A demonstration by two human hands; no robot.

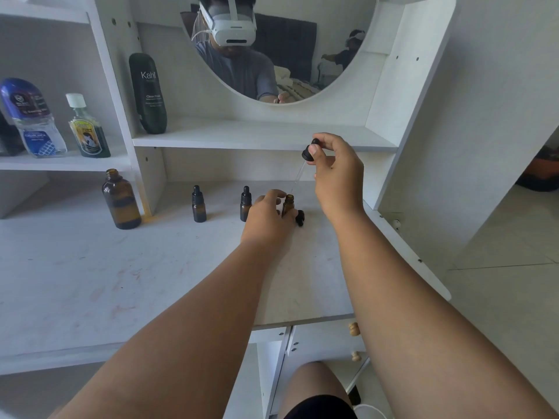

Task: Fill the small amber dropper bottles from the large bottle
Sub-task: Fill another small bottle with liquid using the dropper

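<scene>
The large amber bottle (121,201) stands uncapped at the left of the white desk (121,282), partly full. Two small amber dropper bottles stand capped: one (198,205) in the middle, another (245,204) just left of my left hand. My left hand (266,217) grips a third small bottle (288,204), which is uncapped. A black dropper cap (300,217) lies on the desk right beside it. My right hand (335,173) pinches the black bulb of a glass dropper (305,161), whose tip points down just above the uncapped bottle's mouth.
A dark Kahf tube (148,93) stands on the shelf below the round mirror (281,46). Further toiletry bottles (87,128) sit on the left shelf. The desk's right edge and front edge are close to my arms; cabinet knobs (354,329) show below.
</scene>
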